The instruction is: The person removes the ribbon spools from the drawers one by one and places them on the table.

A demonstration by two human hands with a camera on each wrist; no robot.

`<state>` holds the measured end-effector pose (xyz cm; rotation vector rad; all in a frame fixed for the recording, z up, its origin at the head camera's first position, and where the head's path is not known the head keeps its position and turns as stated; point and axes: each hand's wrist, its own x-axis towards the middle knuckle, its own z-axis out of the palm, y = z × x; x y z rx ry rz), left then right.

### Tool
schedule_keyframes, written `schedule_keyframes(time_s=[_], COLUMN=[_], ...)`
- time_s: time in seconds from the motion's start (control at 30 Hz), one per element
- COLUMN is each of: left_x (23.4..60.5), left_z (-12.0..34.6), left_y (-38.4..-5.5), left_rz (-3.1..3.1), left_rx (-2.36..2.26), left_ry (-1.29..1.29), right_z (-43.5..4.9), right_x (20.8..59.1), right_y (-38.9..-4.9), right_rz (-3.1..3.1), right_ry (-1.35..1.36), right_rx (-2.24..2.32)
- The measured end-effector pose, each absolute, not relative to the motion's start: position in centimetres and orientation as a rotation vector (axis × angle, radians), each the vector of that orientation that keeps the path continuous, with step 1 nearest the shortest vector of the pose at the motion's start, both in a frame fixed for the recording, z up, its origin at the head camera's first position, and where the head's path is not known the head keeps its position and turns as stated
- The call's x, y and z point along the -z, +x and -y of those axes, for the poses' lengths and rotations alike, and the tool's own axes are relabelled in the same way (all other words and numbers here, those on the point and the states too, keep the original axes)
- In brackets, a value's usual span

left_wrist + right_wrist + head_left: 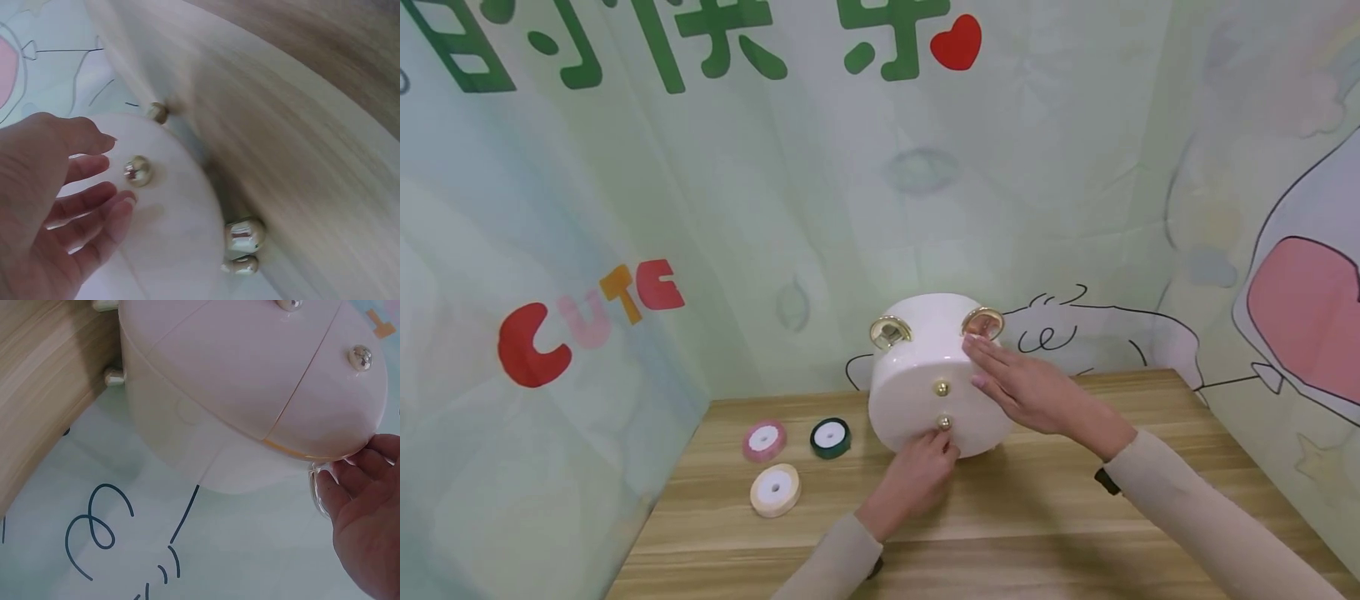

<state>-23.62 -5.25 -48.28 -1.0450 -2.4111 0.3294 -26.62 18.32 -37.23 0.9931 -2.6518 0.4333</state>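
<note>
A glossy white rounded box (917, 404) stands on the wooden table, with two gold knobs on its front and gold ring-like ears on top. My left hand (921, 471) is at the lower knob (945, 422). In the left wrist view its loosely bent fingers surround the near side of this knob (137, 170) without visibly gripping it. My right hand (1026, 387) rests with extended fingers on the box's upper right edge, beside the right gold ear (982, 323). The right wrist view shows those fingers (356, 478) against the rim, and seams crossing the front.
Left of the box lie three ribbon rolls: pink (765, 441), dark green (831, 438) and cream (776, 490). A printed cloth backdrop (790, 217) hangs behind the table (715, 542) and along both sides. Small gold feet (245, 235) support the box.
</note>
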Motion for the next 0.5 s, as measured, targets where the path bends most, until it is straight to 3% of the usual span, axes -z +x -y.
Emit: schedule_keyframes(time_s=[0.5], left_x=[43.3], left_z=[10.5], left_y=[-21.3], left_rz=[2.540], left_rx=[0.230], left_ry=[-0.894], right_z=[-19.5], right_x=[37.2], right_y=[-26.5], right_rz=[2.380], right_ry=[0.830], right_rx=[-0.679])
